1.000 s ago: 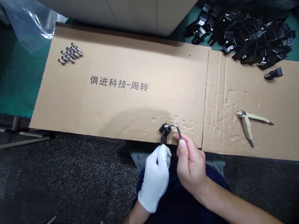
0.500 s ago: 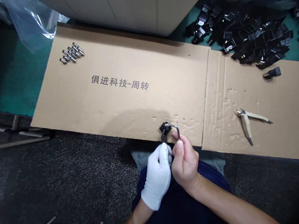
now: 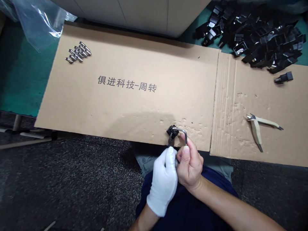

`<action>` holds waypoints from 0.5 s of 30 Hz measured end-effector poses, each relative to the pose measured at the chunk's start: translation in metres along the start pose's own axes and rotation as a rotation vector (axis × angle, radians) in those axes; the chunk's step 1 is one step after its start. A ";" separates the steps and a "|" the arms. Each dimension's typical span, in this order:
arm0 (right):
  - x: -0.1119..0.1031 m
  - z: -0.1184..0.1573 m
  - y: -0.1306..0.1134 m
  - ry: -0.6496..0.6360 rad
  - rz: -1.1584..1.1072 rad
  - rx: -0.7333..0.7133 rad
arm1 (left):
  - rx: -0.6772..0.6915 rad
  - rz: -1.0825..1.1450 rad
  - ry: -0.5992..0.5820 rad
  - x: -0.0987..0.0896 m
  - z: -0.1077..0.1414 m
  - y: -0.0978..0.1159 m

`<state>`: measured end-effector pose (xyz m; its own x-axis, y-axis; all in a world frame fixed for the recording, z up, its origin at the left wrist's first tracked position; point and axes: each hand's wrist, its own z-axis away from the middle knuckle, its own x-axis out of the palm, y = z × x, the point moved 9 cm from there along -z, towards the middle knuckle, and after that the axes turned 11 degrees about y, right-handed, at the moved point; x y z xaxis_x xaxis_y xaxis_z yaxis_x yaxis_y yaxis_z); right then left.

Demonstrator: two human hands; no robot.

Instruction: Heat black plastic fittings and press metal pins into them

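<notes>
At near cardboard edge [image 3: 134, 136], your left hand [image 3: 163, 183] grips dark piece [image 3: 171, 141], right hand [image 3: 190, 166] bent rod [image 3: 183, 131]; likely turning at black part [image 3: 170, 131], so hold steady.

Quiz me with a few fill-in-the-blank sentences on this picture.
1. The person's left hand wears a ____ glove.
2. The right hand holds a metal rod that is ____ (straight or bent).
3. The cutters lie on the cardboard with handles ____ (open or closed).
4. In the picture, small metal cylinders lie near the cardboard's upper ____ corner.
Missing words: white; bent; open; left.
</notes>
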<state>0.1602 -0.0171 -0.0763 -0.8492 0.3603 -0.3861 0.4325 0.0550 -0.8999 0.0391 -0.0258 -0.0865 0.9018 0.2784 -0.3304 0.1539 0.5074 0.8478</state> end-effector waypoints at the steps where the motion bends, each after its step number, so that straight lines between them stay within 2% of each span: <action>1: 0.001 0.001 0.000 0.001 -0.003 0.000 | -0.003 -0.001 -0.002 -0.001 0.000 0.000; 6: -0.002 -0.006 -0.011 -0.052 -0.008 0.009 | 0.008 -0.010 -0.007 -0.003 -0.002 -0.003; 9: -0.011 -0.020 -0.024 -0.121 0.040 0.000 | -0.041 -0.001 -0.040 0.000 -0.002 -0.012; 12: -0.018 -0.038 -0.041 -0.170 0.145 -0.067 | -0.115 0.040 -0.077 0.002 -0.002 -0.021; 15: -0.015 -0.052 -0.045 -0.261 0.218 -0.071 | -0.114 0.045 -0.098 0.003 -0.003 -0.023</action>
<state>0.1691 0.0238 -0.0192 -0.7793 0.1212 -0.6148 0.6246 0.0709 -0.7777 0.0375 -0.0341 -0.1079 0.9427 0.2251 -0.2463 0.0705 0.5872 0.8064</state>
